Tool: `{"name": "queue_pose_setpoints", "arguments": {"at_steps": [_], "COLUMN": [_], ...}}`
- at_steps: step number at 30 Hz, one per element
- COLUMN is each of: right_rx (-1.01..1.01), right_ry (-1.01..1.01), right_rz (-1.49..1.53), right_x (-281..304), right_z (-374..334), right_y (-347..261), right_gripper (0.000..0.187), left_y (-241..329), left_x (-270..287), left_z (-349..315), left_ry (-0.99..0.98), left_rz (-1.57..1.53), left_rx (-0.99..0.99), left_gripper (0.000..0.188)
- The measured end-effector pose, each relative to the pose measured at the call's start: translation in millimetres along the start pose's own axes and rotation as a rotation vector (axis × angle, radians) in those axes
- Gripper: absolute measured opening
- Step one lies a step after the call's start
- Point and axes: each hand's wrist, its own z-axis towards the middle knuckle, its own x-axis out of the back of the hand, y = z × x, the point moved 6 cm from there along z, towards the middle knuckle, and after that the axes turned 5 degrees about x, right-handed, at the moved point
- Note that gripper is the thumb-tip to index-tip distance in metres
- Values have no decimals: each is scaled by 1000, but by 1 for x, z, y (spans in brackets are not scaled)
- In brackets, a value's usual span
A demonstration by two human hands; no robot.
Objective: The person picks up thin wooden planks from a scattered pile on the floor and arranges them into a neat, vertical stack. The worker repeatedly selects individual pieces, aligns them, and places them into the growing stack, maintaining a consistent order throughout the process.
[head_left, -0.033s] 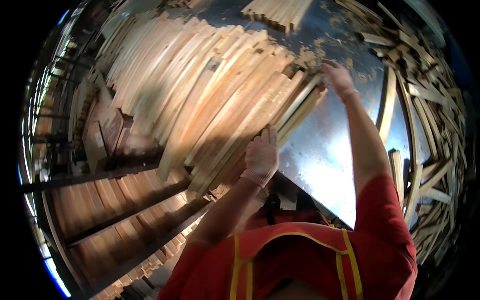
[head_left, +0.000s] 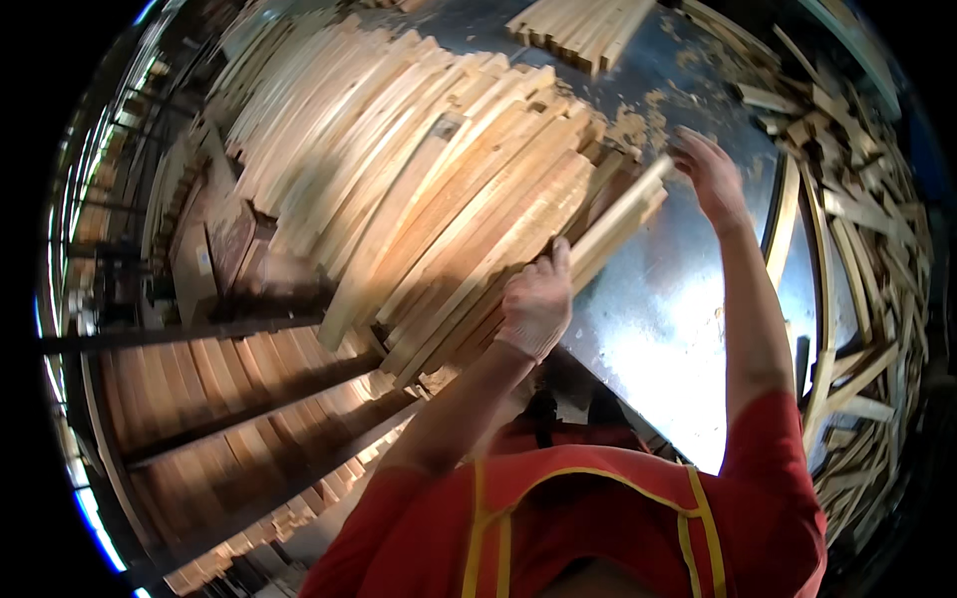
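Observation:
A pale wooden strip [head_left: 626, 207] lies slanted along the right edge of a broad row of similar strips [head_left: 439, 189]. My left hand [head_left: 538, 304], in a light knitted glove, is closed around its near part, the index finger stretched along the wood. At its far end, the bent fingers of my right hand [head_left: 708, 174] grip the tip, though motion blurs them. Another strip [head_left: 648, 207] shows just beneath and to the right of the held one. My left palm and the near end of the wood are hidden.
A shiny metal table [head_left: 658, 329] carries the row, with sawdust [head_left: 633, 128] scattered on it. A smaller batch of strips [head_left: 583, 32] lies at the back. Offcuts [head_left: 867, 229] are heaped on the right. Dark rails [head_left: 249, 429] cross stacked wood at lower left.
The held strip has tilted up, and its pale face now shows more. My right hand has moved slightly right. The whole view has shifted a little.

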Motion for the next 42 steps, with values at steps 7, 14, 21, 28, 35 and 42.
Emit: {"name": "queue_pose_setpoints", "arguments": {"at_steps": [7, 14, 21, 28, 35, 42], "right_rx": [1, -357, -117, -251, -393, -646], "right_ry": [70, 191, 526, 582, 727, 705], "right_rz": [267, -44, -665, -1490, -1443, -1326], "right_x": [40, 81, 181, 294, 330, 421], "right_z": [-149, -291, -391, -449, -465, -539], "right_y": [-8, 71, 95, 43, -8, -1], "right_gripper": [74, 63, 66, 60, 61, 102], "left_y": [-19, -93, -245, -201, 104, 340], "left_x": [130, 207, 3, -28, 99, 122], "left_z": [122, 142, 137, 88, 4, 55], "left_ry": [-344, 268, 37, -175, -202, -406], "left_rz": [-685, -781, -451, -411, -746, -753], "left_rx": [-239, -722, -751, -326, -873, -501], "left_gripper": [33, 12, 34, 40, 65, 97]}}
